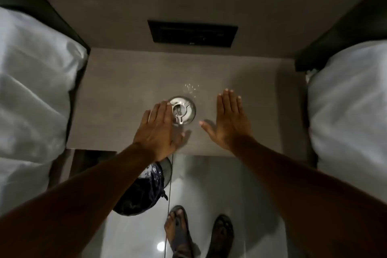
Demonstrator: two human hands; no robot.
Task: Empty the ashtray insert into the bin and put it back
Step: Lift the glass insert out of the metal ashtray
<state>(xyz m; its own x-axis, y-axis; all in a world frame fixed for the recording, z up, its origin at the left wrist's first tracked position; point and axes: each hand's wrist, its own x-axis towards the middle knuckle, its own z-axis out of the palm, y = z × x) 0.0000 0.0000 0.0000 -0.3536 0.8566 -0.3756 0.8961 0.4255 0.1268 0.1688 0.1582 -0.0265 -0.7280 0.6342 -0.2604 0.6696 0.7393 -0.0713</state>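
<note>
A round shiny metal ashtray (184, 110) stands in the middle of a grey-brown bedside table (117, 98), with something pale lying in its central dish. My left hand (158, 130) hovers flat, palm down, over the ashtray's left edge and hides part of its rim. My right hand (229, 120) is spread flat, fingers apart, to the right of the ashtray and clear of it. Neither hand holds anything. Below the table's front edge, under my left forearm, a bin (144, 190) lined with a dark bag stands on the floor.
White pillows lie on beds at the left (31, 81) and right (351, 107) of the table. A dark switch panel (192, 33) is set in the wall behind. Small bright flecks (191, 88) dot the tabletop beyond the ashtray. My sandalled feet (199, 234) stand on glossy pale floor.
</note>
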